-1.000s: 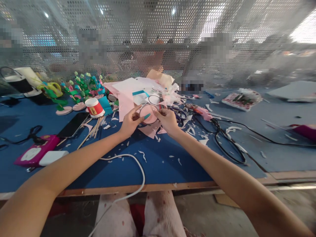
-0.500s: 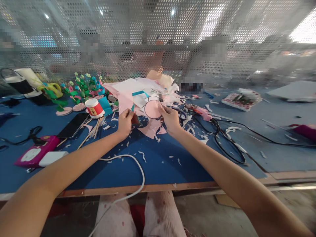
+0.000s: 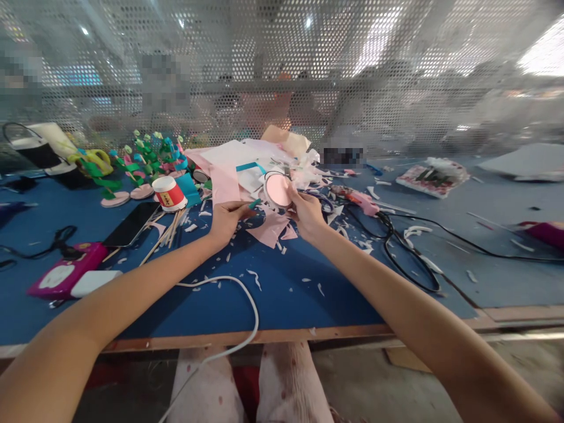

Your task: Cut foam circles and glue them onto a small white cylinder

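A round pink disc (image 3: 277,189) with a dark rim is raised above the paper scraps, tilted towards me. My right hand (image 3: 308,212) pinches it by its right edge. To its left, my left hand (image 3: 229,222) is closed on a small, narrow teal piece (image 3: 254,203), whose tip points at the disc. The teal piece is too small to name, and it stays apart from the disc. Under both hands lie cut pink paper scraps (image 3: 269,228). Behind them is a heap of pink and white sheets (image 3: 224,176).
On the left stand a red-and-white paper cup (image 3: 170,194), paper plants (image 3: 150,153), a phone (image 3: 132,224), wooden sticks (image 3: 173,230) and a magenta power strip (image 3: 66,273). A pink glue gun (image 3: 363,201) and black cable (image 3: 388,247) lie right. A white cable (image 3: 247,299) crosses the front edge.
My left hand has let go of the disc and moved left, then turned its teal piece back towards the disc. My right hand keeps the disc, now shifted slightly right, higher and more tilted.
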